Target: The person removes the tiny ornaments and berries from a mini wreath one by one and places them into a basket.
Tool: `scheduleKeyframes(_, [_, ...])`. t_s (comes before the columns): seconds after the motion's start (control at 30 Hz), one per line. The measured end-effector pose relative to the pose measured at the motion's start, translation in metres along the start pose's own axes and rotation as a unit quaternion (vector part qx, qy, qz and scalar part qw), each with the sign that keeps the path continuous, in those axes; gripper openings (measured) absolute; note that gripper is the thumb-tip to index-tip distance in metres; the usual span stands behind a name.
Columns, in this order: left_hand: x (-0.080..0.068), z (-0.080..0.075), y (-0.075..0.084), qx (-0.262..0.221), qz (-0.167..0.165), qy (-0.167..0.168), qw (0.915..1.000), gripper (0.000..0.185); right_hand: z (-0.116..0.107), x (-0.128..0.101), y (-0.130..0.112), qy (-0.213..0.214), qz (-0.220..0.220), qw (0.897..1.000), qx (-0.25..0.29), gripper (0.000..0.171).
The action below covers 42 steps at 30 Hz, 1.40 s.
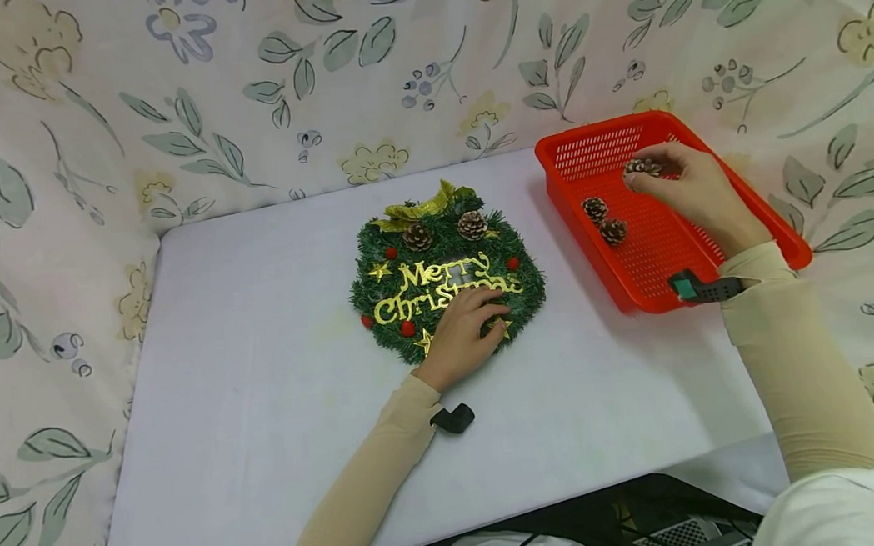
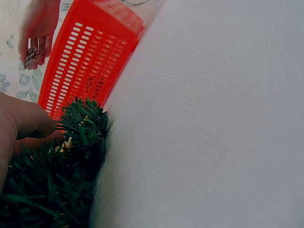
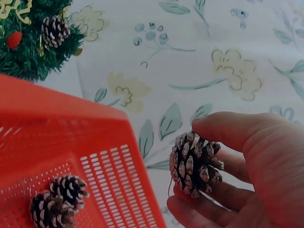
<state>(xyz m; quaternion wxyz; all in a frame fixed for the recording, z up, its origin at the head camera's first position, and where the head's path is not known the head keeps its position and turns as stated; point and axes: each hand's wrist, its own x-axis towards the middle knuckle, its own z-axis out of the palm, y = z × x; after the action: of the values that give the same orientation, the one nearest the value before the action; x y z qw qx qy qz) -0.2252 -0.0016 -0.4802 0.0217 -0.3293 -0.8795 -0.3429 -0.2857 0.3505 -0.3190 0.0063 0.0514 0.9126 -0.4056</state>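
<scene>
Head view: right hand (image 1: 695, 192) pinches a pine cone (image 1: 641, 169) between thumb and fingers above the red basket (image 1: 650, 264) — wreath (image 1: 446, 249) lies to the cone's left and nearer the body, left hand (image 1: 465, 338) on the wreath's near side, fingers loosely spread.

Gold lettering (image 1: 434, 274) on the green wreath (image 1: 450, 245) reads "Merry Christmas", last letters seemingly part-covered

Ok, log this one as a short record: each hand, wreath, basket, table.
Left hand: resting on the near side of the wreath
Right hand: holding a pinecone above the basket
Wreath: green, gold "Merry Christmas" lettering, two pinecones on its far side
Basket: red, right of the wreath, two more pinecones inside
Table: white top
</scene>
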Motion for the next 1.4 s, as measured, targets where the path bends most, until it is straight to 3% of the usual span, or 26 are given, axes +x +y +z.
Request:
scheduleKeyframes(0.63, [-0.001,0.001,0.0,-0.007,0.005,0.001,1.0,0.029,0.002,0.032,0.032,-0.026,0.066,0.997,-0.015,0.064])
scheduleKeyframes(1.4, [0.0,0.0,-0.003,0.004,0.003,0.004,1.0,0.028,0.014,0.051,0.058,-0.069,0.103,0.991,-0.041,0.084])
